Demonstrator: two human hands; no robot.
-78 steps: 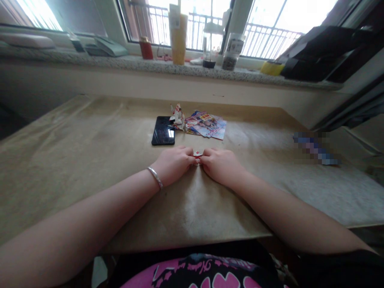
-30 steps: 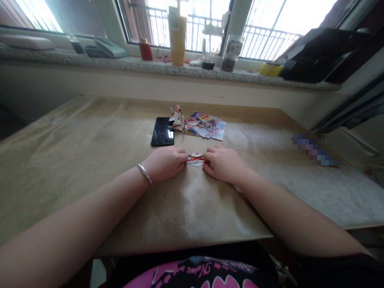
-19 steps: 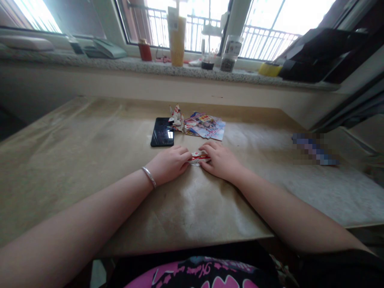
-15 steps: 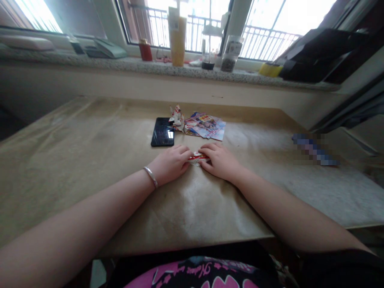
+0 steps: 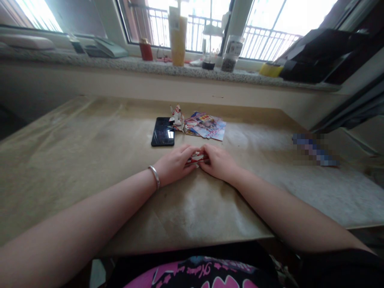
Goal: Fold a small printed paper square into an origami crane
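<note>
A small red-and-white piece of folded paper (image 5: 197, 158) lies low over the table between my two hands, mostly covered by fingers. My left hand (image 5: 177, 162), with a silver bangle at the wrist, closes on its left end. From the other side my right hand (image 5: 219, 162) grips its right end, thumb below and fingers above. Just beyond the hands rest a black phone (image 5: 163, 132), a crumpled red-and-white paper shape (image 5: 178, 119) touching the phone's right edge, and a fanned stack of colourful printed cards (image 5: 214, 130).
A tan cover lies over the table (image 5: 126, 216). At the right sits a blurred blue item (image 5: 315, 150). Along the windowsill (image 5: 192, 72) stand a red container (image 5: 146, 50), a tall yellow bottle (image 5: 178, 42), clear jars (image 5: 232, 54) and a black bag (image 5: 315, 56).
Both hands have moved closer together around the paper and their fingers have curled in. Less of the paper shows. The phone and cards have stayed put.
</note>
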